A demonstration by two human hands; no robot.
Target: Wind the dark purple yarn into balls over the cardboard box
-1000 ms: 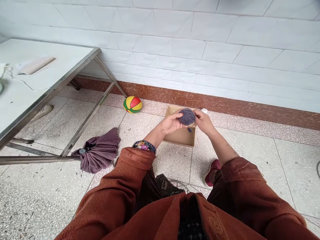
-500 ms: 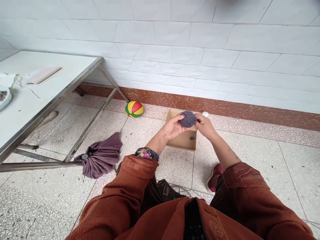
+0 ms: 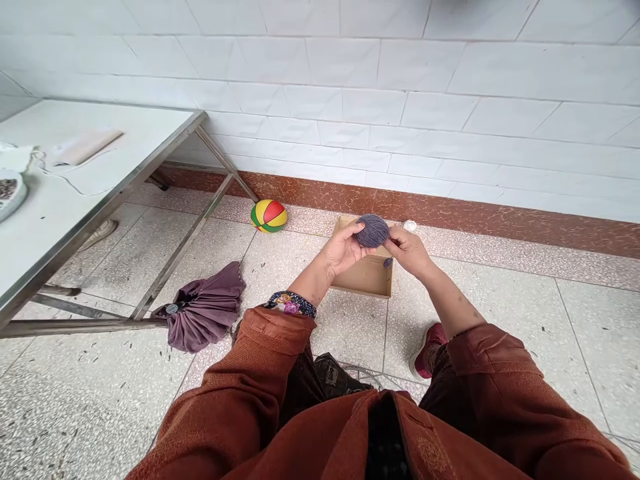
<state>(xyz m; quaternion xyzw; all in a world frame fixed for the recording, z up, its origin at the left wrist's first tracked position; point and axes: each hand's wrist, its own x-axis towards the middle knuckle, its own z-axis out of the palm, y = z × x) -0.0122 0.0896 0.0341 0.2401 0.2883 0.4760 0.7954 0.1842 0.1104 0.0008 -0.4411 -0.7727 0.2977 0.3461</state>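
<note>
Held over cardboard box: grey yarn ball, cupped in fingers of left hand; at its right edge, fingers of right hand, too hidden to tell if gripping; probably light, soft, squashable, not slippery; best cradled around middle

Multicoloured ball beside a table leg

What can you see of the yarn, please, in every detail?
The yarn looks woolly, dark purplish grey, its strands wound into an oval ball. It is in the grip of the left hand, thumb at its left side, fingers beneath, seen against the box. The right hand is at its right end; contact there is hard to tell.
</note>
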